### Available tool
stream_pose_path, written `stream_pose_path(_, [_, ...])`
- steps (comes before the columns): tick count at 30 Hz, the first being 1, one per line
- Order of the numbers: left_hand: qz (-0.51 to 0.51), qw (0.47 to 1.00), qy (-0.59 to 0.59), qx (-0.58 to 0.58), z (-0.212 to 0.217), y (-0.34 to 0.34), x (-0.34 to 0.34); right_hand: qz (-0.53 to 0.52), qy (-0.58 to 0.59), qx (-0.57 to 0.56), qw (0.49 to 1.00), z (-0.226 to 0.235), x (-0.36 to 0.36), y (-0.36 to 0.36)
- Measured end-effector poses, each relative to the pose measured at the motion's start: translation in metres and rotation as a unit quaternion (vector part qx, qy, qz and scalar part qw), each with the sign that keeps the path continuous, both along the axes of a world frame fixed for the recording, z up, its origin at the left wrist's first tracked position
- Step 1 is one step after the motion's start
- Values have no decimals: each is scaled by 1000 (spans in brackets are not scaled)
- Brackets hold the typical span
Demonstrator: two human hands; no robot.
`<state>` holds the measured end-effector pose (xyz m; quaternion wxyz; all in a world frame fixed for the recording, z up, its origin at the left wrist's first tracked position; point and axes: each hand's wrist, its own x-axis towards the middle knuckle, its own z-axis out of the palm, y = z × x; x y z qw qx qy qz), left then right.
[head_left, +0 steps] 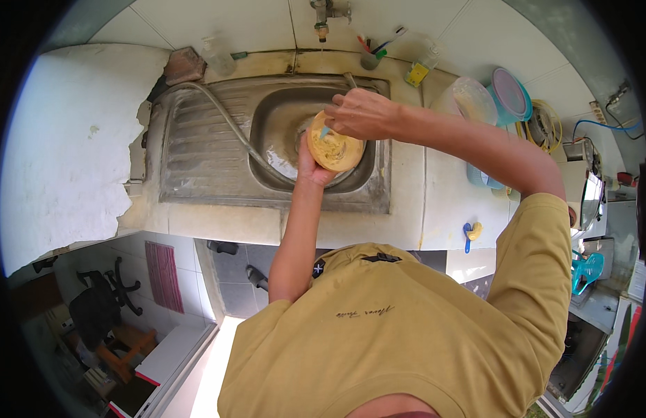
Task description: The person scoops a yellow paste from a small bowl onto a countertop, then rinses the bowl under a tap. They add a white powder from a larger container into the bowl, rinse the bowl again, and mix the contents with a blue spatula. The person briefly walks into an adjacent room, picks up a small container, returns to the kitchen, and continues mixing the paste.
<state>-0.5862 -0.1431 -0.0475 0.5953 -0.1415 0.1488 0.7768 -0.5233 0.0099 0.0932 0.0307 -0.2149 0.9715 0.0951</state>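
Over the sink basin (263, 111), my left hand (313, 167) is closed round the near left side of a round orange-yellow bowl (339, 168). The bowl is tilted toward me, and thick yellow paste (330, 148) coats its inside. From the far right my right arm reaches across, and my right hand (361, 113) is closed at the bowl's upper rim. It grips a light blue utensil (325, 131) whose tip touches the paste. Most of that utensil is hidden by my fingers, so its exact kind cannot be told.
A grey hose (229, 118) curves across the drainboard (197, 150) into the basin. Above hangs a tap (323, 31). Behind the sink stand a toothbrush cup (370, 59) and soap bottle (422, 68). Plastic containers (507, 97) and a blue-handled object (468, 237) lie right.
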Motion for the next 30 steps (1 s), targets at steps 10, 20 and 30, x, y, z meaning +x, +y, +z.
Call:
stream_pose_path(10, [147,985,68,-55,-18,2,12,-385,-229,-399,800,-74,70,-32])
stream_pose_path(20, [121,992,-12,-42,-19,6,29,-337,23,-185,923,-47,60,-23])
stream_pose_path(30, [-66,995,5,-71,0,-14,10,71,65,-67,993,-8,31,-22])
